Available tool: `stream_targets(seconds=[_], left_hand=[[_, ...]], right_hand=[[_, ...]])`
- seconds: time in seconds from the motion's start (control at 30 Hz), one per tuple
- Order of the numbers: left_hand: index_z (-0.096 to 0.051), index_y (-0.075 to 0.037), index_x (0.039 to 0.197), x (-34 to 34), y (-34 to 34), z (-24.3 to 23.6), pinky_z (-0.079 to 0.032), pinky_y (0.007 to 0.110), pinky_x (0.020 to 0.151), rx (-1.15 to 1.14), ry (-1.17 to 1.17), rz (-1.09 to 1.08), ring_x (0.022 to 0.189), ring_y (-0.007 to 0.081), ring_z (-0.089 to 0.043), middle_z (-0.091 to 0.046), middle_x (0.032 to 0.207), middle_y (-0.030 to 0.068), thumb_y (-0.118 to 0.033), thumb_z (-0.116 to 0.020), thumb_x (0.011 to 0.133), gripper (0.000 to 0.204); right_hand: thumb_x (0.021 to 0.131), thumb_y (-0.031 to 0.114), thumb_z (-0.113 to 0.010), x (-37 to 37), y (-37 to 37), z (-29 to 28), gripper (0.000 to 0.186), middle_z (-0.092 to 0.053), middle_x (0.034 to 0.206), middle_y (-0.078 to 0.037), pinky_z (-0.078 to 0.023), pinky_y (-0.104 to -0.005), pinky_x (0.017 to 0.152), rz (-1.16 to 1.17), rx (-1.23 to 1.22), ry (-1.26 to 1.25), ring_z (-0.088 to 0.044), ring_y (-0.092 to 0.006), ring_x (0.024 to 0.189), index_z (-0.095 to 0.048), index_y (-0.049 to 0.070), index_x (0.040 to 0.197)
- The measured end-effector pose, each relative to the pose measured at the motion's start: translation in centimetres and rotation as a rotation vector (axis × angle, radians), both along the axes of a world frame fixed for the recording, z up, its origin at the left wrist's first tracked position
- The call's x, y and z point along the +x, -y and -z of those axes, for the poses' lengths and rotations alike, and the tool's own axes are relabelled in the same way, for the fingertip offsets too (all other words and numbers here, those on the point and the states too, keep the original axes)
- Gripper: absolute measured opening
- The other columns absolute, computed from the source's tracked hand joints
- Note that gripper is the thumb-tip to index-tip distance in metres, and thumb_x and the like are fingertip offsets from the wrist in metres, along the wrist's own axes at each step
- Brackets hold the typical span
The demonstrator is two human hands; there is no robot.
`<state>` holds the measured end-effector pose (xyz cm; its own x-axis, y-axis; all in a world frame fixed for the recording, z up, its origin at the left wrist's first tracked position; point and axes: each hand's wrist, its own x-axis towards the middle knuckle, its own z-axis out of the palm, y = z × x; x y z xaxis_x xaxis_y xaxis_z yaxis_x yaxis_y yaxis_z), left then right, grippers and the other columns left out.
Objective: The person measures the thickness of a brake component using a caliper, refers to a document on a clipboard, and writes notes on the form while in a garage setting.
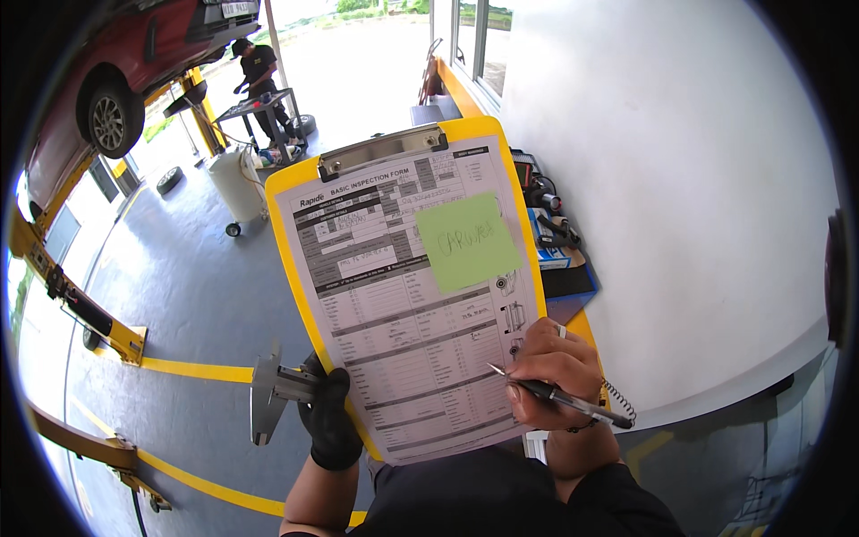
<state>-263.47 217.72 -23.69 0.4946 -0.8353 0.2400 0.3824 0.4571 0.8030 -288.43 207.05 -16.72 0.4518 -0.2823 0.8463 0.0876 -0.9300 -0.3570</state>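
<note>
A yellow clipboard [297, 254] with a metal clip [383, 150] is held up in front of me, slightly tilted. Under the clip lies a printed form [385, 358], partly filled in by hand, with a green sticky note [467, 242] on its upper right. My left hand [333, 419], in a black glove, grips the board's lower left edge and also holds a caliper [279, 387] that sticks out to the left. In my bare right hand [557, 376] is a pen [573, 403], its tip at the form's lower right part.
A red car [134, 54] is raised on a yellow lift [80, 304] at left. Beyond it a person [258, 72] stands by a tool cart [259, 104]. Behind the clipboard, tools lie on a bench [569, 283] along the white wall [680, 179]. A wheeled tank [234, 186] stands at mid-left.
</note>
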Motion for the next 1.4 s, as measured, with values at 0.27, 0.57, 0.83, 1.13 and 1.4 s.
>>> stream_targets(seconds=[0.27, 0.57, 0.83, 1.13, 1.4], left_hand=[[-0.056, 0.005, 0.123, 0.2, -0.3, -0.3, -0.051, 0.033, 0.084, 0.072, -0.01, 0.015, 0.094, 0.0198, -0.065, -0.068, 0.109, 0.0138, -0.013, -0.052, 0.092, 0.036], [-0.057, 0.005, 0.121, 0.4, -0.3, -0.3, -0.051, 0.034, 0.082, 0.066, 0.002, 0.057, 0.092, 0.0207, -0.066, -0.069, 0.107, 0.0152, -0.018, -0.052, 0.092, 0.038], [-0.057, 0.004, 0.124, 0.2, 0.0, 0.0, -0.051, 0.033, 0.081, 0.075, 0.034, -0.025, 0.091, 0.0202, -0.067, -0.069, 0.107, 0.015, -0.018, -0.052, 0.094, 0.038], [-0.059, 0.004, 0.122, 0.5, 0.5, 1.5, -0.051, 0.031, 0.08, 0.131, 0.037, -0.054, 0.089, 0.0178, -0.066, -0.068, 0.104, 0.0111, -0.014, -0.053, 0.094, 0.034], [-0.06, 0.003, 0.121, 0.3, 1.2, 1.9, -0.05, 0.031, 0.077, 0.195, -0.036, -0.085, 0.086, 0.0166, -0.064, -0.067, 0.099, 0.0095, -0.014, -0.052, 0.094, 0.033]], right_hand=[[0.068, 0.008, -0.08, 0.0, -0.8, 0.7, 0.023, -0.067, 0.076, -0.008, -0.051, -0.0286, 0.058, 0.052, 0.028, -0.121, -0.065, -0.0201, 0.061, -0.064, 0.006, 0.084], [0.068, 0.015, -0.082, 0.0, -0.5, 1.6, 0.021, -0.066, 0.072, -0.003, -0.044, -0.0279, 0.05, 0.192, -0.088, -0.229, -0.062, -0.0175, 0.055, -0.065, 0.009, 0.079], [0.069, 0.013, -0.079, 0.7, 0.6, 2.2, 0.02, -0.061, 0.064, -0.006, -0.039, -0.0294, 0.046, 0.093, -0.073, -0.091, -0.058, -0.0184, 0.051, -0.063, 0.004, 0.078], [0.068, 0.005, -0.076, -1.0, 0.3, 2.7, 0.02, -0.062, 0.068, -0.008, -0.045, -0.0298, 0.051, -0.039, 0.091, -0.105, -0.061, -0.0205, 0.056, -0.063, 0.004, 0.083], [0.07, 0.001, -0.075, -2.7, -1.5, 6.6, 0.026, -0.065, 0.078, -0.01, -0.049, -0.0319, 0.057, -0.129, 0.233, -0.103, -0.064, -0.024, 0.064, -0.062, 0.005, 0.092]])
